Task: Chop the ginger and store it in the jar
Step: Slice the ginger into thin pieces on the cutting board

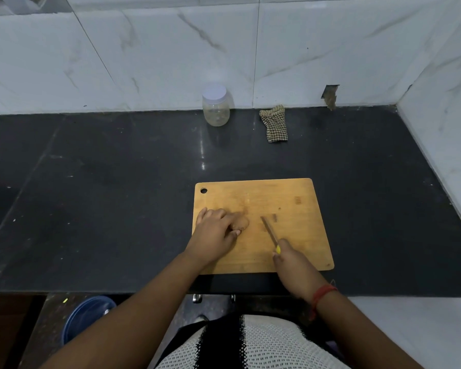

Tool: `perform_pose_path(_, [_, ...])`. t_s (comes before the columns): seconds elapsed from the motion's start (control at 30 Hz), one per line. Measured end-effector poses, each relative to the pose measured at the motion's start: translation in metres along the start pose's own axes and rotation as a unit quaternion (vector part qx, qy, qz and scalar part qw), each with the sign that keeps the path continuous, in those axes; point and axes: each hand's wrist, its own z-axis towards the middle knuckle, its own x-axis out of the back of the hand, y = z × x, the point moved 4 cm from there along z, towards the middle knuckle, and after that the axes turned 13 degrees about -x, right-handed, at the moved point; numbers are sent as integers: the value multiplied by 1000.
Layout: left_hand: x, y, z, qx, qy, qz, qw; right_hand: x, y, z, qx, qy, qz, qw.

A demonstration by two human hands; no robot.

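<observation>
Black counter [117, 195], lidded jar [215, 107] apparently empty, ginger [242, 222] on board [290, 209]

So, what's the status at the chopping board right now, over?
Left hand holds ginger on chopping board. Right hand grips knife, blade clear of ginger. Jar lidded, by wall. Nothing in the way.

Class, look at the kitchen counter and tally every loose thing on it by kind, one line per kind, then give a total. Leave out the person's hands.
Cutting board: 1
Ginger piece: 1
Knife: 1
Jar with lid: 1
Checked cloth: 1
Total: 5
</observation>
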Motion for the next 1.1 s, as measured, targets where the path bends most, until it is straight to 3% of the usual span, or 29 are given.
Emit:
perform_pose_path(0.63, [-2, 3, 1, 26, 23, 1, 999, -22, -33, -2, 34, 8, -2, 999])
perform_pose_path(0.93, [0, 9, 5, 23, 27, 2, 999, -32, -44, 13, 5, -20, -52, 998])
perform_pose_path(1.1, [-1, 7, 4, 27, 23, 13, 999, -27, -33, 12, -3, 8, -110, 994])
